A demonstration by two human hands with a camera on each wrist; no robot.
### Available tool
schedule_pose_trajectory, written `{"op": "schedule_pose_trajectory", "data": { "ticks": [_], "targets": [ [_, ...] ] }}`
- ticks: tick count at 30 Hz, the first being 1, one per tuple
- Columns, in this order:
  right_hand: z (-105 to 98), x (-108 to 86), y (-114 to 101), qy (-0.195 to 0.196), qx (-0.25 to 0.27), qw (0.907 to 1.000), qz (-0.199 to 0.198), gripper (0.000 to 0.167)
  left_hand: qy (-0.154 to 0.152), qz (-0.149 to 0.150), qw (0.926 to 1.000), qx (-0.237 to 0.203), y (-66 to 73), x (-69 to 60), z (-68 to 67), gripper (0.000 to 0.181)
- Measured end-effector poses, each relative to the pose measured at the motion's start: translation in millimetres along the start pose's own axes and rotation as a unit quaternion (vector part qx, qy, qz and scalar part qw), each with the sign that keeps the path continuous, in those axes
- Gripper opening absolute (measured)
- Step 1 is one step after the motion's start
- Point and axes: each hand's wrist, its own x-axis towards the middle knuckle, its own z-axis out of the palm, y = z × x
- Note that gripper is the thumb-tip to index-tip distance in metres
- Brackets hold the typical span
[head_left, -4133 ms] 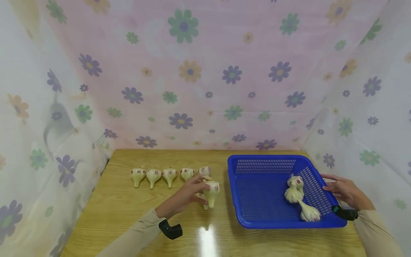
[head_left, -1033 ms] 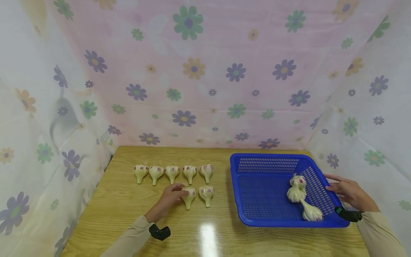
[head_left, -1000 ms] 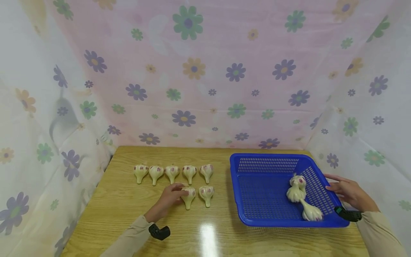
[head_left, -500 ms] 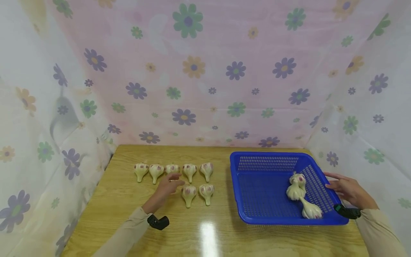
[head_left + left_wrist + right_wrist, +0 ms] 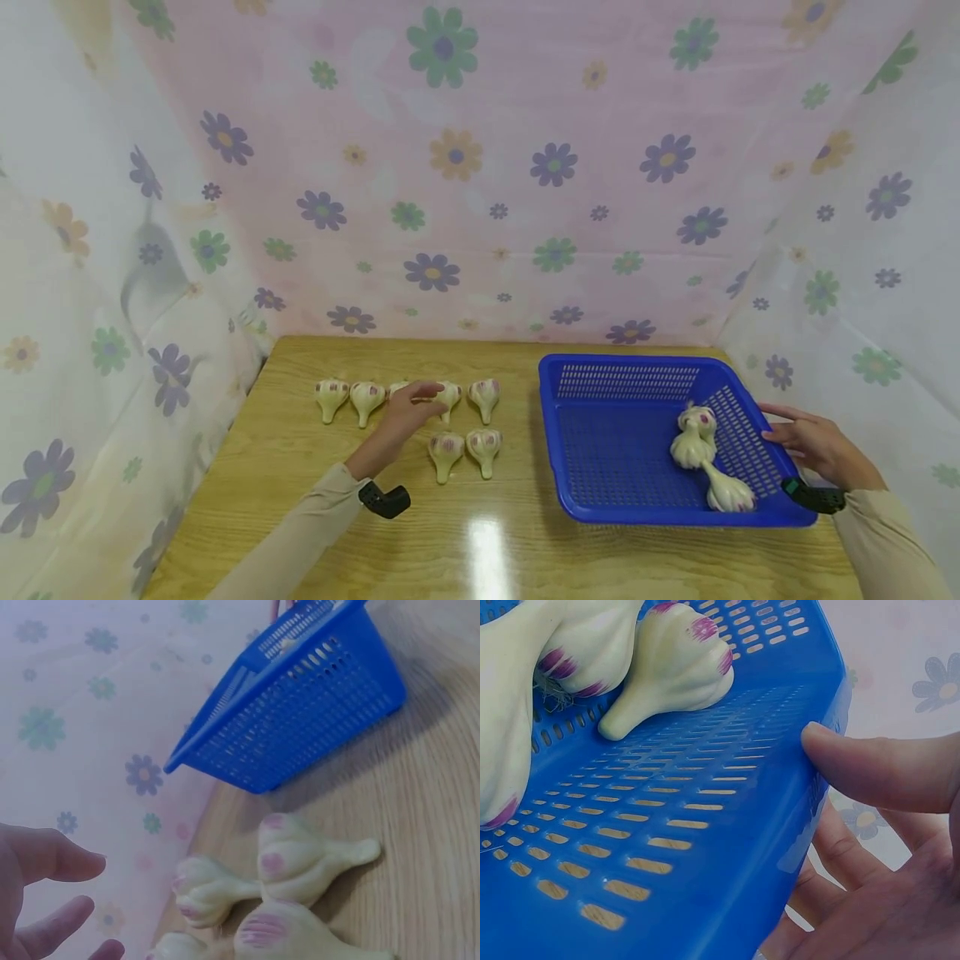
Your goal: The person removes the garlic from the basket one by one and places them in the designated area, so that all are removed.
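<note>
My left hand (image 5: 408, 412) hovers over the back row of garlic bulbs, fingers apart and holding nothing; its fingers (image 5: 60, 859) also show in the left wrist view. It partly covers two bulbs of that row. Uncovered there are a garlic bulb (image 5: 332, 398) at the left end and another garlic bulb (image 5: 485, 398) at the right end. In front lie two more, a garlic bulb (image 5: 446, 452) and a garlic bulb (image 5: 484, 450). On the right, my right hand (image 5: 813, 446) holds the rim of a blue plastic basket (image 5: 551, 450), thumb on the rim, fingers outside the wall.
Three garlic bulbs (image 5: 679, 660) lie against the basket's right side. The wooden table (image 5: 315, 533) reaches back to a flowered cloth (image 5: 487, 167), which also hangs at both sides. A bright reflection shows on the table front.
My left hand carried a garlic bulb leftward, set it in the front row, let go, then moved up and right over the back row. My right hand has stayed at the basket.
</note>
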Motion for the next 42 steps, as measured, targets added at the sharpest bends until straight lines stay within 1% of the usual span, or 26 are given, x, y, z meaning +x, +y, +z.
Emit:
{"op": "schedule_pose_trajectory", "data": {
  "ticks": [4, 7, 10, 12, 14, 16, 18, 20, 23, 25, 29, 31, 33, 35, 38, 39, 42],
  "targets": [
    [0, -0.8, -1, -0.002, 0.0, 1.0, -0.002, 0.07, -0.027, 0.008, 0.9995, -0.016, 5.7, 1.1, 4.0, 0.041],
    [0, -0.9, -1, -0.007, -0.015, 0.9998, -0.008, 0.072, -0.048, 0.015, 0.9983, -0.03, 11.3, 2.5, 8.3, 0.038],
    [-1, -0.6, 0, -0.006, -0.027, 0.9996, -0.007, 0.073, -0.055, 0.019, 0.9979, -0.03, 19.2, 5.6, 16.3, 0.036],
    [-1, -0.4, 1, -0.007, -0.025, 0.9996, -0.007, 0.075, -0.057, 0.016, 0.9978, -0.028, 26.1, 7.5, 23.4, 0.036],
    [-1, 0.0, 2, -0.003, -0.013, 0.9999, -0.006, 0.072, -0.063, 0.016, 0.9974, -0.029, 33.7, 9.8, 31.6, 0.036],
    [0, 0.2, 3, 0.0, 0.002, 1.0, -0.006, 0.06, -0.079, 0.015, 0.996, -0.038, 41.3, 10.7, 39.5, 0.036],
    [1, 0.3, 3, 0.003, 0.013, 0.9999, -0.007, 0.058, -0.094, 0.019, 0.9946, -0.039, 47.2, 12.1, 47.7, 0.035],
    [1, 0.1, 3, 0.004, 0.015, 0.9999, -0.005, 0.06, -0.107, 0.014, 0.9933, -0.042, 51.3, 15.1, 56.3, 0.033],
    [1, -1.0, 0, 0.002, -0.002, 1.0, -0.005, 0.072, -0.121, 0.012, 0.9917, -0.041, 56.1, 18.7, 68.9, 0.03],
    [1, -1.8, -3, 0.002, -0.016, 0.9999, -0.005, 0.07, -0.133, 0.013, 0.9902, -0.042, 58.4, 21.1, 76.7, 0.03],
    [-2, -2.9, -8, -0.002, -0.051, 0.9986, -0.011, 0.062, -0.157, 0.028, 0.9859, -0.048, 62.6, 24.0, 91.0, 0.032],
    [-3, -3.6, -9, -0.007, -0.068, 0.9976, -0.016, 0.062, -0.17, 0.035, 0.9835, -0.052, 64.2, 26.1, 97.8, 0.032],
    [-5, -4.0, -10, -0.01, -0.073, 0.9972, -0.013, 0.062, -0.182, 0.037, 0.9808, -0.059, 65.6, 28.4, 104.5, 0.03],
    [-6, -5.1, -11, -0.016, -0.079, 0.9966, -0.018, 0.063, -0.189, 0.033, 0.9795, -0.061, 67.8, 30.8, 111.5, 0.029],
    [-5, -4.7, -11, -0.014, -0.076, 0.997, -0.01, 0.064, -0.198, 0.022, 0.978, -0.063, 71.2, 34.3, 122.1, 0.029],
    [-5, -4.3, -11, -0.017, -0.079, 0.9966, -0.013, 0.064, -0.2, 0.018, 0.9776, -0.064, 72.3, 35.5, 125.8, 0.029],
    [-2, -3.4, -12, 0.002, -0.077, 0.997, -0.004, 0.068, -0.207, 0.009, 0.9762, -0.065, 75.2, 38.5, 137.8, 0.028]
  ]
}}
